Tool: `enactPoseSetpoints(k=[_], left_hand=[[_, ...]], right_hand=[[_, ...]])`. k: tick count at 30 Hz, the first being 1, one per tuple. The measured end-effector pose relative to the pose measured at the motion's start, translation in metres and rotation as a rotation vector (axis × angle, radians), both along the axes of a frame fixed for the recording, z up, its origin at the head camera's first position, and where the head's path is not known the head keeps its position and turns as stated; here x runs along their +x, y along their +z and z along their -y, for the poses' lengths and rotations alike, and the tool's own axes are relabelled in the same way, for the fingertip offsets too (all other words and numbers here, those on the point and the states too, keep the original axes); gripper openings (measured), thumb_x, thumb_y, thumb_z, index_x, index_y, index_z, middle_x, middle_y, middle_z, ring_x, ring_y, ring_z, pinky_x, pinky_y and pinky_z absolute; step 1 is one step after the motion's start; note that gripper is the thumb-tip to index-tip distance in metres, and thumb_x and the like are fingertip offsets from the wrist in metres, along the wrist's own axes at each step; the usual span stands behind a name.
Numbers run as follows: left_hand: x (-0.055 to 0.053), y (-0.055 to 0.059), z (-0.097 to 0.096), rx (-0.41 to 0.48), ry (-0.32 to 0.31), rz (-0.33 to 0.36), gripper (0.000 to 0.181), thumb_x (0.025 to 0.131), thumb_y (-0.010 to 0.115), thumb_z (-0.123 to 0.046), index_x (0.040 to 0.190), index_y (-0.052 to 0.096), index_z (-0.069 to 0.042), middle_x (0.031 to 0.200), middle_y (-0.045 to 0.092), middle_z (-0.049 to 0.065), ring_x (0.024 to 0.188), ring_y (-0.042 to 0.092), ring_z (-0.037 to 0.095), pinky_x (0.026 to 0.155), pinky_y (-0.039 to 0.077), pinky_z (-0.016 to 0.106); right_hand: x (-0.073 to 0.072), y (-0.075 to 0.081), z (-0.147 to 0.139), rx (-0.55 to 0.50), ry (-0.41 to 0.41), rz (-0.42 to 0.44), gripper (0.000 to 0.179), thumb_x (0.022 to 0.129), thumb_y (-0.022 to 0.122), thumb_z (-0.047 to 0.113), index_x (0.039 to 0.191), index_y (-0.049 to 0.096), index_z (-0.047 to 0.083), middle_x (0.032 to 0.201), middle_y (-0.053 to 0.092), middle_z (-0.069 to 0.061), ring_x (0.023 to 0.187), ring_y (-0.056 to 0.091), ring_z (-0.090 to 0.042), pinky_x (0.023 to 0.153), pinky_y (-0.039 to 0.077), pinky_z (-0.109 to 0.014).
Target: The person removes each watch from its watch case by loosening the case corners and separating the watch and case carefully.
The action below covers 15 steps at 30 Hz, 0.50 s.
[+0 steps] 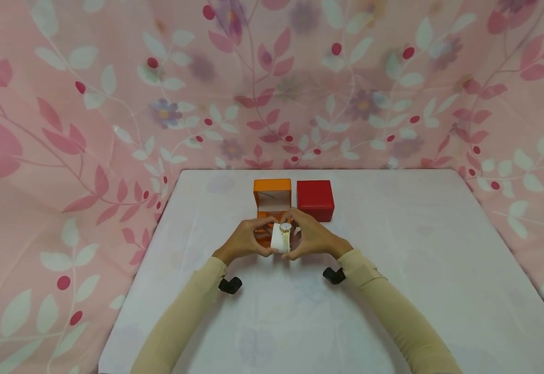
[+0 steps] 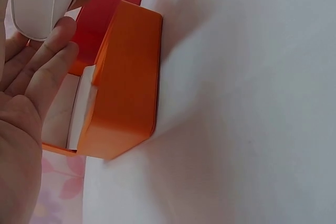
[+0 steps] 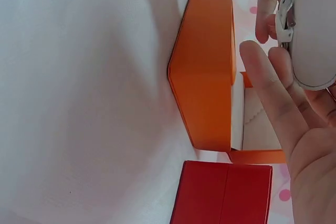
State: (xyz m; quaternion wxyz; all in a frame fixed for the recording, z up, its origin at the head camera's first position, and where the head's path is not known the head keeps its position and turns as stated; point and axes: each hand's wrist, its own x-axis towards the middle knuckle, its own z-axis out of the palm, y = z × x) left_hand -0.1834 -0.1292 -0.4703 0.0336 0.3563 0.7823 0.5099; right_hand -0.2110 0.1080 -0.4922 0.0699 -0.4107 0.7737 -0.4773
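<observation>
A wristwatch (image 1: 286, 228) with a pale strap is fastened round a white watch cushion (image 1: 276, 240). My left hand (image 1: 246, 239) grips the cushion's left side between thumb and fingers. From the other side my right hand (image 1: 316, 237) holds it, thumb low and fingers above. Both wrist views show the cushion's smooth rounded end (image 2: 32, 4) raised off the table, and the right one also shows the buckled strap (image 3: 285, 19). Just behind the hands stands an orange watch box (image 1: 272, 187), lid up, its lower part partly hidden by my fingers.
A closed red box (image 1: 315, 196) stands right of the orange one. Both are on a table with a white cloth (image 1: 272, 322). Pink floral fabric (image 1: 272, 83) hangs behind and along the sides. A black wrist-worn piece (image 1: 230, 285) juts below each sleeve cuff.
</observation>
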Motion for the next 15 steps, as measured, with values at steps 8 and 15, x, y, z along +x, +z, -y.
enactPoseSetpoints(k=[8, 15], left_hand=[[0.002, 0.000, 0.001, 0.044, -0.011, 0.025, 0.065, 0.066, 0.087, 0.000, 0.124, 0.058, 0.007, 0.106, 0.066, 0.023, 0.091, 0.066, 0.034, 0.083, 0.052, 0.058], [0.001, -0.005, 0.008, 0.104, 0.034, 0.169, 0.069, 0.069, 0.084, 0.001, 0.132, 0.054, 0.007, 0.121, 0.061, 0.024, 0.102, 0.064, 0.039, 0.086, 0.050, 0.058]], right_hand=[[0.003, 0.000, 0.002, -0.032, 0.001, 0.027, 0.075, 0.059, 0.094, 0.019, 0.117, 0.046, 0.014, 0.116, 0.049, 0.002, 0.094, 0.058, -0.018, 0.067, 0.059, -0.031], [0.012, 0.020, -0.001, -0.120, 0.013, 0.090, 0.069, 0.066, 0.077, -0.010, 0.125, 0.043, -0.002, 0.119, 0.054, -0.013, 0.095, 0.062, -0.032, 0.073, 0.058, -0.042]])
